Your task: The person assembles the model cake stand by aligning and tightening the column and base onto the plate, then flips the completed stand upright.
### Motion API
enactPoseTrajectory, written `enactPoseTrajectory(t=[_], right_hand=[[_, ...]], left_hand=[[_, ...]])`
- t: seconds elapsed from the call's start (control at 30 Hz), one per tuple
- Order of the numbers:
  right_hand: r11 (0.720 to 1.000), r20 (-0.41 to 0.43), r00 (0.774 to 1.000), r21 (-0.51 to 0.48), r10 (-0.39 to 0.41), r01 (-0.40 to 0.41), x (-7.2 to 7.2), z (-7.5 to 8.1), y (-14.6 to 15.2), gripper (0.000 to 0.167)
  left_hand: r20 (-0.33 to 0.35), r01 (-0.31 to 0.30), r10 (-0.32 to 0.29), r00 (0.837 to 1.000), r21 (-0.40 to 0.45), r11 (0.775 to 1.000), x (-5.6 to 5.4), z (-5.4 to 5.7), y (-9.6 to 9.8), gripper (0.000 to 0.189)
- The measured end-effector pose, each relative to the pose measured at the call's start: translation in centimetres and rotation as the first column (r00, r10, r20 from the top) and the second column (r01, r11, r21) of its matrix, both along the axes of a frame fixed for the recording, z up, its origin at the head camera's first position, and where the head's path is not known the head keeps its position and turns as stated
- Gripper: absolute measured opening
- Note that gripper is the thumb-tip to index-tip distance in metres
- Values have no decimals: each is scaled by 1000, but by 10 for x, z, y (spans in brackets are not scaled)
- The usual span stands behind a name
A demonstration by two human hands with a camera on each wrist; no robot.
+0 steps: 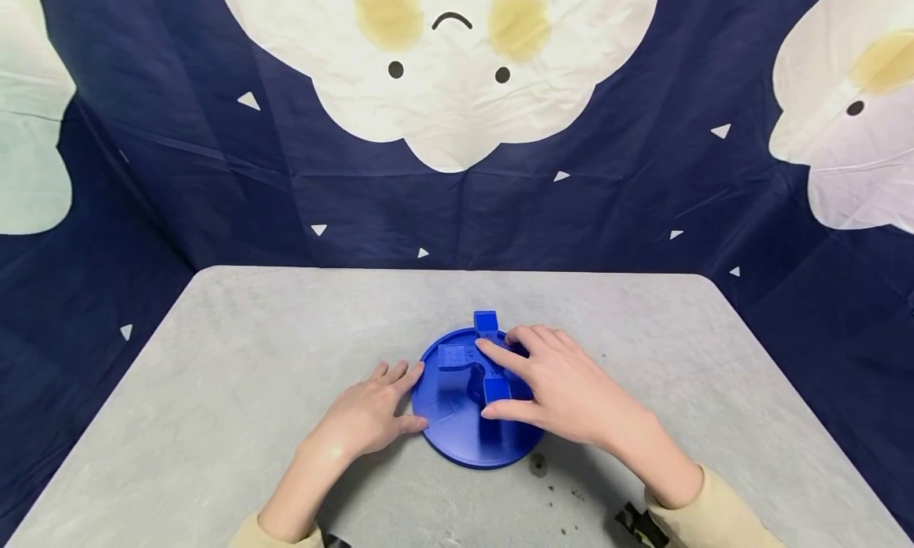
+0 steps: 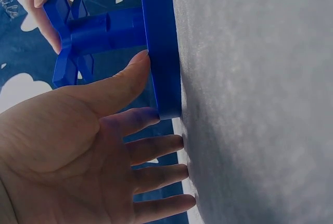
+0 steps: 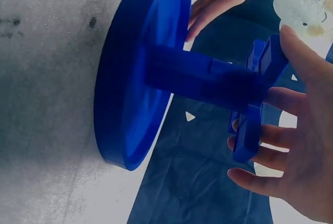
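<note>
Left to right: navy curtain (image 1: 236, 191) with white clouds (image 1: 32, 136) and small triangles (image 1: 126, 331) wraps the left, back and right of the grey counter (image 1: 250, 358). Left cream sleeve (image 1: 274, 534) at bottom, then left hand (image 1: 367, 415): fingers spread, mostly straight, thumb and index touching the left rim of the disc, the other fingers reaching down beside it at the counter surface. Not gripping, just against the edge. Disc (image 1: 450, 433) is blue, round, raised rim, lying flat on the counter between the hands, near the front middle. Blue post (image 3: 182, 73) stands upright from the disc's middle, with a four-armed cross handle (image 1: 470, 356) on top. Small markings on the handle arms, too small to read reliably. Right hand (image 1: 578, 389) comes in from the right and is clamped on the handle: thumb on the near arm, index across the top, other fingers bent round the far side. The two hands don't touch each other. Dark spots (image 1: 539, 465) on the counter just right of the disc's front edge. Dark patterned strap (image 1: 640, 524) beside the right cream sleeve (image 1: 707, 508).
</note>
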State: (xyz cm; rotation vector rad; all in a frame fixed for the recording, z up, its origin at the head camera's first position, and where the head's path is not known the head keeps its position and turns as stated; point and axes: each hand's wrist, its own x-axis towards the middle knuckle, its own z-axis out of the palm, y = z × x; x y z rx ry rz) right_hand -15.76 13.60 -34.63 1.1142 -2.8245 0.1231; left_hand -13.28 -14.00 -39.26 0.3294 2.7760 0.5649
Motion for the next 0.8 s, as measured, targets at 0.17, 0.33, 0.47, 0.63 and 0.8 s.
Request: enactPoseTrajectory(t=[0.17, 0.33, 0.47, 0.63, 0.8], right_hand=[[1000, -26, 1000, 15, -8, 9, 0, -1, 0, 82], [1000, -35, 999, 8, -13, 13, 0, -2, 0, 82], [999, 25, 999, -34, -32, 33, 0, -3, 2, 83], [986, 95, 993, -143, -70, 83, -2, -6, 15, 77], [966, 81, 994, -243, -72, 89, -9, -13, 33, 66]], left_hand=[[-10, -2, 2, 1000, 3, 1000, 0, 1, 0, 81], [-9, -6, 6, 1000, 5, 1000, 0, 0, 0, 80], [-12, -7, 7, 1000, 8, 1000, 1, 0, 0, 80], [-18, -7, 8, 1000, 14, 1000, 1, -2, 0, 80], [-4, -6, 6, 1000, 19, 1000, 1, -1, -1, 81]])
